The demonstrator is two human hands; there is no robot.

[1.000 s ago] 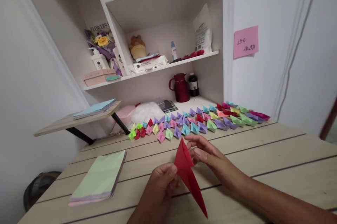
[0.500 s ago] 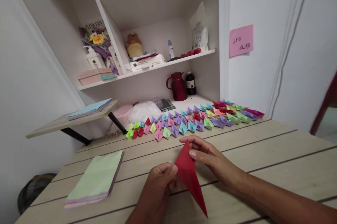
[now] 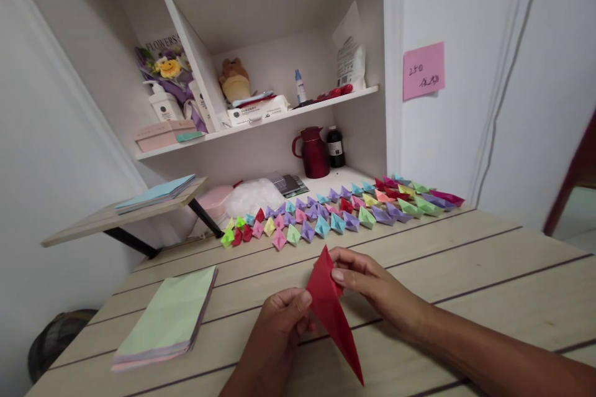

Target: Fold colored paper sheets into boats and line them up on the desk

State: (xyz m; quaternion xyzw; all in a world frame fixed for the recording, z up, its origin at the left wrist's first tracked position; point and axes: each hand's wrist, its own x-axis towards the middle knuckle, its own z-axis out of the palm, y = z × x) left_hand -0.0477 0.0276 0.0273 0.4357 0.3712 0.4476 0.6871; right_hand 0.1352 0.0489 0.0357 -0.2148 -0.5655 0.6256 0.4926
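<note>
A folded red paper, long and pointed at both ends, is held above the table in front of me. My left hand pinches its left edge, thumb on the near face and fingers behind. My right hand grips the upper right edge, with its thumb on the paper and the fingers partly hidden behind it. One tip points up and away, while the other hangs down toward me. Beyond my hands stand rows of small folded paper boats in several colours.
A stack of light green and other coloured paper lies at the left. Behind it stands a small raised shelf with blue paper on top. A red jug and a dark bottle stand in the back cabinet.
My right hand's thumb and fingers have closed further onto the red paper's upper edge. The paper has tilted slightly, and the view has shifted a little.
</note>
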